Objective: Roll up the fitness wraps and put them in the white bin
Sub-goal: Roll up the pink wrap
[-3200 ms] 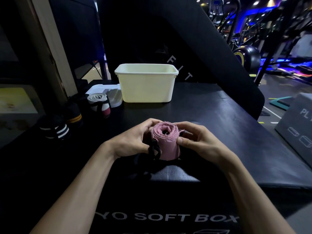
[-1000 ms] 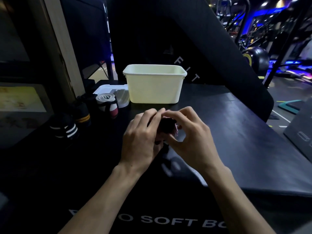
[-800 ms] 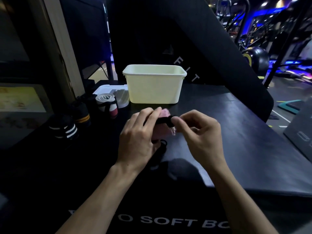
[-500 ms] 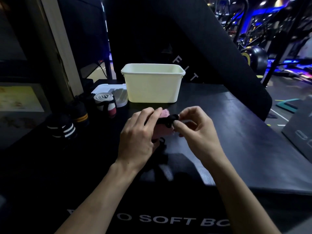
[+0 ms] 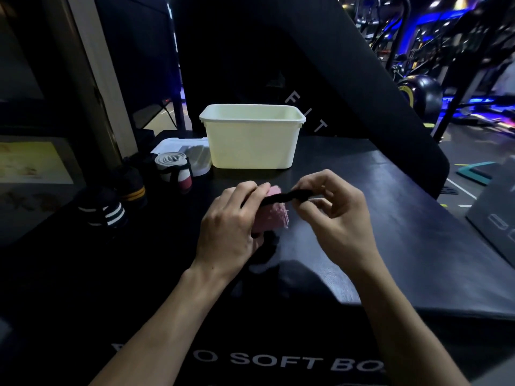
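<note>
Dim gym, black padded soft box (image 5: 376,190) as work surface, machines glowing blue beyond. Nearest, left hand (image 5: 231,221) curled round a rolled pink fabric wrap (image 5: 271,217), held just above the pad; right hand (image 5: 334,215) pinching a black strap (image 5: 281,197) drawn taut across the top of that roll. Step in hand, by judgement: fastening the roll shut with its own strap, rolling itself apparently done. Off to the left, three more rolled wraps stood on the pad: black with white stripes (image 5: 107,213), black with gold stripes (image 5: 133,188), grey-white with a red band (image 5: 174,169). Behind those, a flat white lid (image 5: 178,143); beside it, a white rectangular plastic bin (image 5: 250,140), inside not visible. Next move likely called for winding the strap fully round, pressing it fast, then a forward carry over the bin's near rim.
</note>
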A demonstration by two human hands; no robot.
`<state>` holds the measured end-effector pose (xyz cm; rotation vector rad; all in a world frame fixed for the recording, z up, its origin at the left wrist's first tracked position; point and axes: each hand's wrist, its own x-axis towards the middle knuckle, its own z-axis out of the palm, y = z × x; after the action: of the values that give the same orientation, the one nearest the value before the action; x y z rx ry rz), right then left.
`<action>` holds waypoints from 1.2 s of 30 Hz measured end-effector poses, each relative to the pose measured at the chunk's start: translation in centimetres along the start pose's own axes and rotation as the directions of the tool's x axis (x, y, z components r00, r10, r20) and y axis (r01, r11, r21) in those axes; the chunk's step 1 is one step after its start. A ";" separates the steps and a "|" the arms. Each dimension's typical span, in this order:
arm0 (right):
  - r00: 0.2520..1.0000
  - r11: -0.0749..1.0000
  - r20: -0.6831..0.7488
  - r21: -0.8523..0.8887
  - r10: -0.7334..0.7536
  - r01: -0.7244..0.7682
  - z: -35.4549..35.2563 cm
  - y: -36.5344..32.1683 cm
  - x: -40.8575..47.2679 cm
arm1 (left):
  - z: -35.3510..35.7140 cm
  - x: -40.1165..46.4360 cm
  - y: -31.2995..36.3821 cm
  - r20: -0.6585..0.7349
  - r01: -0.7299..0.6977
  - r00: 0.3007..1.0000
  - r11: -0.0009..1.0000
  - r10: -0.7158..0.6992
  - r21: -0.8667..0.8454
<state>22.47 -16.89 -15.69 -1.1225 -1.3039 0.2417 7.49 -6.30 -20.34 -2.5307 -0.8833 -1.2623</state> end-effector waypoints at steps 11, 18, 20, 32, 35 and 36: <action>0.958 0.866 0.239 0.432 0.157 -0.250 -1.1 0.4 -0.4 | 0.3 0.3 -0.2 -0.024 0.040 0.999 0.998 -0.041 -0.040; 0.961 0.905 0.125 0.326 0.246 -0.274 -0.8 0.5 -0.2 | 0.3 0.0 -0.3 -0.021 0.034 0.999 0.999 -0.035 -0.026; 0.972 0.952 0.043 0.197 0.231 -0.235 -0.6 0.6 -0.1 | 0.3 0.0 -0.5 -0.030 0.038 0.999 0.999 -0.039 -0.021; 0.986 0.975 -0.013 -0.150 0.165 -0.165 0.1 1.6 -0.3 | 0.2 0.1 -0.7 -0.035 0.070 0.997 0.998 -0.070 0.002; 0.990 0.995 0.094 -0.024 0.104 -0.102 -0.2 1.3 -0.3 | 0.1 0.1 -0.7 -0.023 0.082 0.996 0.997 -0.082 -0.003; 0.987 0.997 0.141 -0.001 0.078 -0.079 -0.3 1.2 -0.3 | 0.1 0.1 -0.7 -0.023 0.081 0.996 0.997 -0.081 -0.003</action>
<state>23.13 -16.70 -16.77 -1.1716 -1.3843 0.3884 7.19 -5.66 -20.40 -2.5001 -0.9890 -1.3133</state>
